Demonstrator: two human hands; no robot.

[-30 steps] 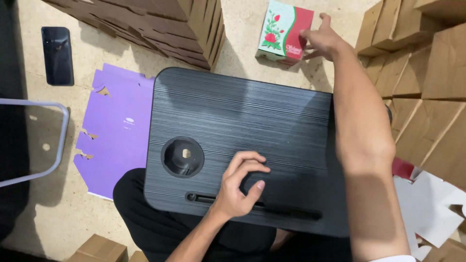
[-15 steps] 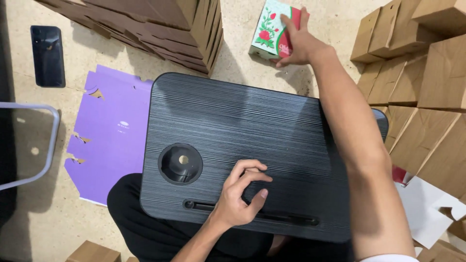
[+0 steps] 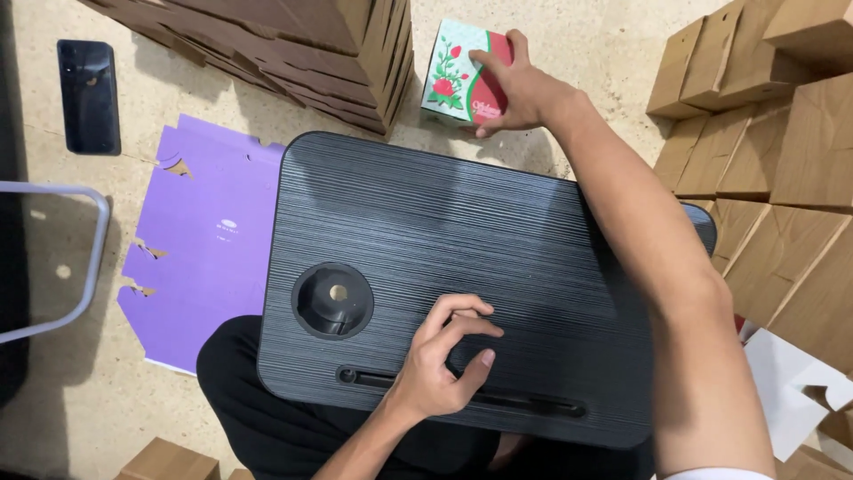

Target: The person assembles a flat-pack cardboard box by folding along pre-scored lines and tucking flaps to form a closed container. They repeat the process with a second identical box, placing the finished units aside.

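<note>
A black ridged lap tray point(image 3: 498, 240) lies across my knees, with a round cup recess point(image 3: 333, 300) at its left and a long slot along its near edge. My left hand point(image 3: 444, 360) rests on the tray just above that slot, fingers curled and holding nothing. My right hand point(image 3: 515, 84) reaches past the tray's far edge and grips a small box point(image 3: 453, 76), white and green with red flowers and a red side, which is lifted and tilted above the floor.
Stacks of flat brown cardboard point(image 3: 293, 44) lie at the far left, and folded brown boxes point(image 3: 782, 151) are piled on the right. A flattened purple carton point(image 3: 195, 240) lies left of the tray. A dark phone point(image 3: 89, 93) sits on the floor. A metal frame point(image 3: 75, 284) stands at the left edge.
My right hand took hold of the flowered box on the floor and has lifted it, drawing it left toward the tray. My left hand has stayed on the tray.
</note>
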